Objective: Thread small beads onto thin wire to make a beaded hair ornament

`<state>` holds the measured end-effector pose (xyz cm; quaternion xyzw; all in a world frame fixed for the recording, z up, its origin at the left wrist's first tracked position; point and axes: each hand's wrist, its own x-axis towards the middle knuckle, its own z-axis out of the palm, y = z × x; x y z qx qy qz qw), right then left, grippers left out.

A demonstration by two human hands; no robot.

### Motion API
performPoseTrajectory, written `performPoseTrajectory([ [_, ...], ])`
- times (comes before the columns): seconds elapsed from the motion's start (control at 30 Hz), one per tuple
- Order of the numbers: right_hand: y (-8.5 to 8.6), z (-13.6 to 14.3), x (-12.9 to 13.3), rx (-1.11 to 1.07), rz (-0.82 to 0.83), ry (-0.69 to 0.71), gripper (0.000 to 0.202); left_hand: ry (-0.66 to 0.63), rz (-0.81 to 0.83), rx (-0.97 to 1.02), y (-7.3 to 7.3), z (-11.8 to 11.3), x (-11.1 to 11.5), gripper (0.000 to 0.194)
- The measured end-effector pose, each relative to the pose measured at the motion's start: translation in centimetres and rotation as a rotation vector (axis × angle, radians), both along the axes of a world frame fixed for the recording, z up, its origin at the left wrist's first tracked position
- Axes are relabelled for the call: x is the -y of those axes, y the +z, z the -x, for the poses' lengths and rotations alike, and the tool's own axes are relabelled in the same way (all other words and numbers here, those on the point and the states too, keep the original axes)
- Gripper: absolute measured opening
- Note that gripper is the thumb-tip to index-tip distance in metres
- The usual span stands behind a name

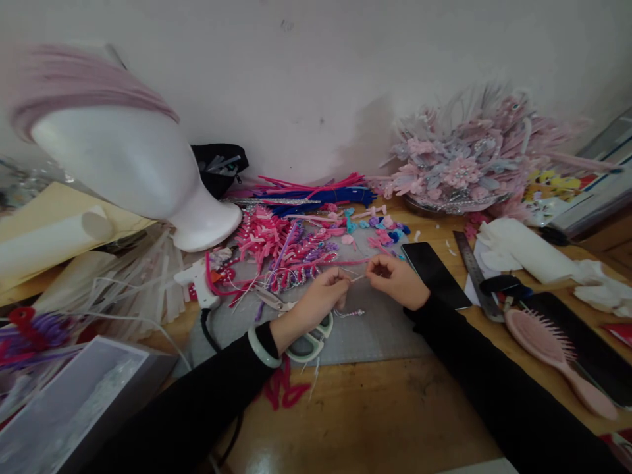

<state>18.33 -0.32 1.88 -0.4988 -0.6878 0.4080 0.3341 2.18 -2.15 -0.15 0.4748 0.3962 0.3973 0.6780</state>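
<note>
My left hand pinches a thin strand, its fingers pressed together; my right hand curls thumb and forefinger close by its right end (whether they grip it, I cannot tell). The strand runs between my hands, above the grey mat on the tabletop, with scissors lying under my left wrist.

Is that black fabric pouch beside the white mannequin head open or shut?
Open: the black fabric pouch gapes, with translucent sticks showing inside.

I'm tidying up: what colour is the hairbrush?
The hairbrush is pink; the head view shows it best.
</note>
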Motion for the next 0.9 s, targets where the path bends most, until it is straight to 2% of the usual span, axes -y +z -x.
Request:
performPoseTrajectory([
  [0.13, -0.3, 0.1, -0.2, -0.146, 0.318, 0.041, 0.017, 0.018, 0.021, 0.037, 0.0, 0.0, 0.0, 0.012],
  [0.27, -0.4, 1.4, 0.6, -0.218, 0.449, 0.057, 0.017, 0.018, 0.078, 0.109, 0.2, -0.2, 0.1, 0.012],
  [0.47, -1.2, 2.7, 1.2, -0.354, 0.383, -0.049, 0.018, 0.038, 0.075, 0.091, 0.2, -0.3, 0.0, 0.011],
  [0.63, -1.7, 2.8, 1.1, -0.376, 0.393, -0.149, 0.021, 0.018, 0.061, 0.081, 0.2, -0.2, 0.0, 0.009],
  [0.9, -1.6, 2.7, 1.2, -0.361, 0.371, -0.109, 0.018, 0.005, 0.059, 0.067, 0.2, -0.2, 0.0, 0.009],
])
